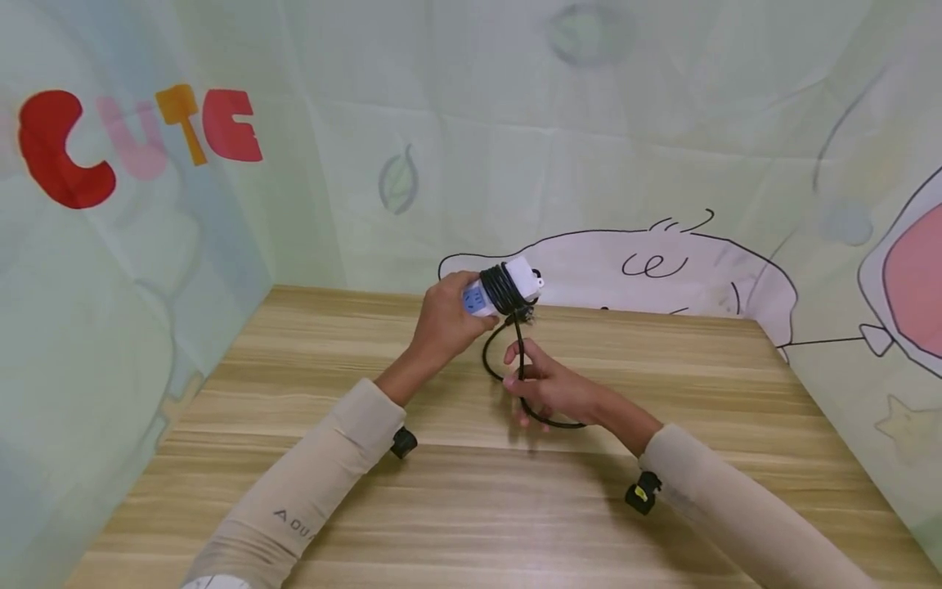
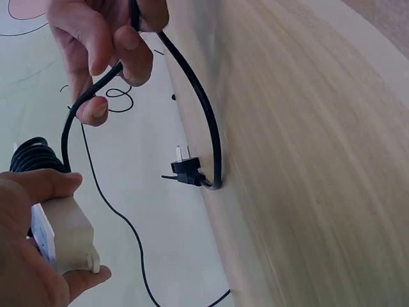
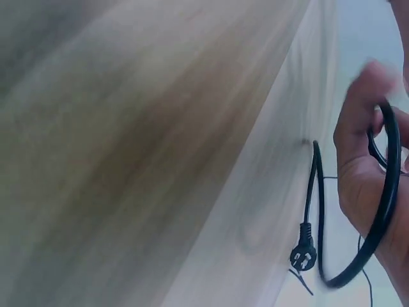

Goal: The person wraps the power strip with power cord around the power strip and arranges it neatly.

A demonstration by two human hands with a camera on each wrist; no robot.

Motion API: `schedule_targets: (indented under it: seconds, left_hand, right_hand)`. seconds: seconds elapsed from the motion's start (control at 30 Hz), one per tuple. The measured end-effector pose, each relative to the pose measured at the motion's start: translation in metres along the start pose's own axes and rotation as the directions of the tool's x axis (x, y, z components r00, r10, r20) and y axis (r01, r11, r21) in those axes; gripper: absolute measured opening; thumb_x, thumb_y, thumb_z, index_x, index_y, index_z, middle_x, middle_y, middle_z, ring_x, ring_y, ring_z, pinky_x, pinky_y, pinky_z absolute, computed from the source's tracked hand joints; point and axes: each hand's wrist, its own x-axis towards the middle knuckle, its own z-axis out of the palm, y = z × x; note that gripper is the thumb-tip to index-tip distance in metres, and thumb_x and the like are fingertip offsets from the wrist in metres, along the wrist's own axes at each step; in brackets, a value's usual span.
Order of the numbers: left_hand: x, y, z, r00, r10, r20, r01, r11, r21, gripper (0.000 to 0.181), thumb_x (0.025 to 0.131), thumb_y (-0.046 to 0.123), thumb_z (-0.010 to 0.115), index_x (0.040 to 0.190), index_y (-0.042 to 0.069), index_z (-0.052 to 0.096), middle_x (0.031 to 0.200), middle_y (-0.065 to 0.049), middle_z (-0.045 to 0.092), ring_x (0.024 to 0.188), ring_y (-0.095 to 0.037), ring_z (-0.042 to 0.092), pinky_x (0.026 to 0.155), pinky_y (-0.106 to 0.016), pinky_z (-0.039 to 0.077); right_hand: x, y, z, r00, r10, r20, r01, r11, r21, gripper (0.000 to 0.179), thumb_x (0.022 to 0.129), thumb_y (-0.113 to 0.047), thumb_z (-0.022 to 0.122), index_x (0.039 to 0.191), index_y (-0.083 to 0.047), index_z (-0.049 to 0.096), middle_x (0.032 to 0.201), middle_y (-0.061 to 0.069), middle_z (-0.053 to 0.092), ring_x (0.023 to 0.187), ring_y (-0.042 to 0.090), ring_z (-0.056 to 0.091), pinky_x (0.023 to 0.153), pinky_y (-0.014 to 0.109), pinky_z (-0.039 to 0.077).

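My left hand grips a white power strip with a blue socket face, its fingers and thumb on opposite sides. Black cord is wound in several turns round the strip's middle. A loose length of the cord runs down to my right hand, whose curled fingers and thumb hold it, and loops on past the wrist. At the cord's end hangs a black plug, prongs showing; the right wrist view has the plug beyond the loop. Part of the strip is hidden behind the left fingers.
Both hands are above a wood-grain table. A pale printed cloth with cartoon drawings and large letters stands behind the table and along its sides. Small black wrist cameras sit at the left cuff and the right cuff.
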Motion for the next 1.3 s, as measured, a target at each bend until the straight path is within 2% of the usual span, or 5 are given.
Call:
schedule_targets:
  seconds: [0.3, 0.8, 0.9, 1.13, 1.3]
  left_hand:
    - [-0.002, -0.007, 0.000, 1.000, -0.011, -0.006, 0.012, 0.999, 0.047, 0.067, 0.081, 0.009, 0.096, 0.141, -0.006, 0.070, 0.132, -0.025, 0.076, 0.114, -0.043, 0.074, 0.098, -0.056, 0.062]
    - [-0.009, -0.017, -0.007, 0.998, 0.053, 0.047, -0.061, 0.978, 0.200, 0.059, 0.085, 0.008, 0.092, 0.139, -0.005, 0.071, 0.127, -0.025, 0.076, 0.106, -0.039, 0.074, 0.090, -0.054, 0.064]
    - [-0.010, -0.016, -0.009, 0.993, 0.083, 0.083, -0.099, 0.970, 0.222, 0.056, 0.085, 0.005, 0.091, 0.137, -0.003, 0.071, 0.129, -0.023, 0.076, 0.107, -0.038, 0.074, 0.091, -0.052, 0.064]
    - [-0.013, -0.014, -0.012, 0.961, 0.151, 0.232, -0.205, 0.951, 0.229, 0.054, 0.081, -0.005, 0.089, 0.133, 0.000, 0.072, 0.129, -0.020, 0.077, 0.112, -0.036, 0.074, 0.096, -0.052, 0.064]
    - [-0.015, -0.014, -0.012, 0.927, 0.219, 0.303, -0.280, 0.944, 0.174, 0.055, 0.078, -0.008, 0.087, 0.130, -0.001, 0.072, 0.127, -0.020, 0.078, 0.114, -0.037, 0.073, 0.100, -0.052, 0.062]
  right_hand:
    - [-0.009, 0.000, 0.009, 0.995, -0.068, -0.073, 0.049, 0.972, -0.230, 0.034, 0.121, -0.020, 0.049, 0.152, -0.005, 0.046, 0.085, 0.003, 0.056, 0.066, 0.015, 0.045, 0.058, 0.025, 0.038]
    - [-0.043, -0.037, -0.001, 0.924, -0.351, -0.149, 0.129, 0.655, -0.744, 0.029, 0.119, -0.028, 0.058, 0.119, -0.007, 0.078, 0.080, -0.001, 0.063, 0.073, 0.011, 0.054, 0.074, 0.033, 0.049]
    - [-0.046, -0.044, -0.005, 0.882, -0.456, -0.121, 0.172, 0.548, -0.818, 0.025, 0.116, -0.020, 0.062, 0.118, -0.004, 0.080, 0.080, -0.003, 0.067, 0.070, 0.008, 0.053, 0.072, 0.032, 0.049]
    - [-0.040, -0.049, -0.016, 0.695, -0.718, -0.045, 0.218, 0.269, -0.938, 0.012, 0.107, -0.010, 0.076, 0.111, -0.003, 0.084, 0.086, 0.005, 0.078, 0.069, 0.012, 0.058, 0.067, 0.037, 0.055]
    - [-0.035, -0.049, -0.024, 0.685, -0.721, -0.101, 0.218, 0.336, -0.916, 0.011, 0.105, -0.012, 0.079, 0.111, -0.005, 0.086, 0.085, 0.005, 0.076, 0.070, 0.013, 0.056, 0.065, 0.033, 0.050]
